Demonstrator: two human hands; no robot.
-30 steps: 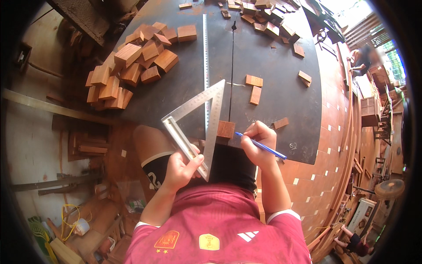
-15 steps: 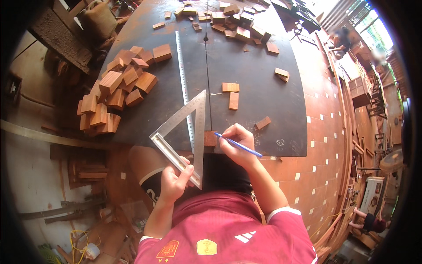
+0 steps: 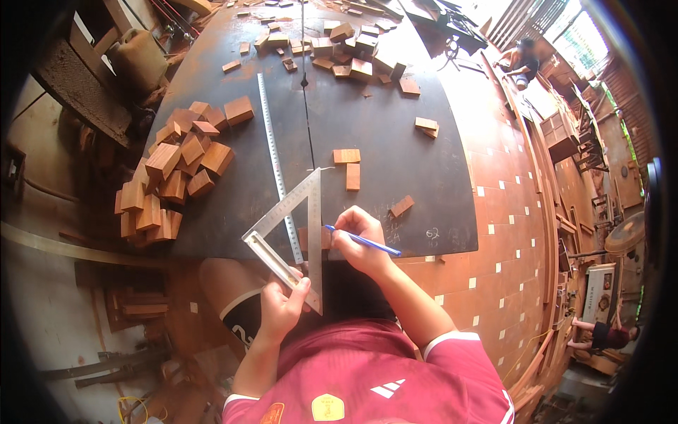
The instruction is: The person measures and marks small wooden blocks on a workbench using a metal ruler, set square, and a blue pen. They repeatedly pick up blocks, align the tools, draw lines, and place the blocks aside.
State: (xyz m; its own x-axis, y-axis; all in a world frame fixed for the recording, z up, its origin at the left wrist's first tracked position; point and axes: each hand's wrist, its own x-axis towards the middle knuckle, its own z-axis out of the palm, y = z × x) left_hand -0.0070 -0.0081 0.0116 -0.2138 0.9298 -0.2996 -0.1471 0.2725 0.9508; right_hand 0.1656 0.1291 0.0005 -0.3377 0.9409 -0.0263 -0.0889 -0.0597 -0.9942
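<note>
- Head view: the left hand (image 3: 282, 307), thumb over curled fingers, grips the near end of a metal triangular square (image 3: 315, 212).
- The right hand (image 3: 359, 230), fingers closed, pinches a blue pen (image 3: 371, 242), tip close to a wooden block (image 3: 304, 239) ahead of and between the hands, partly behind the square.
- The step looks like pen-marking; it seems to call for a steady square.
- Well ahead-left of the left hand: a tan jug (image 3: 140, 60), contents hidden.

Chalk numerals (image 3: 432, 232) on tabletop (image 3: 438, 177), seemingly numbered scales (image 3: 271, 131) on ruler (image 3: 281, 173), triangle (image 3: 315, 219)
</note>
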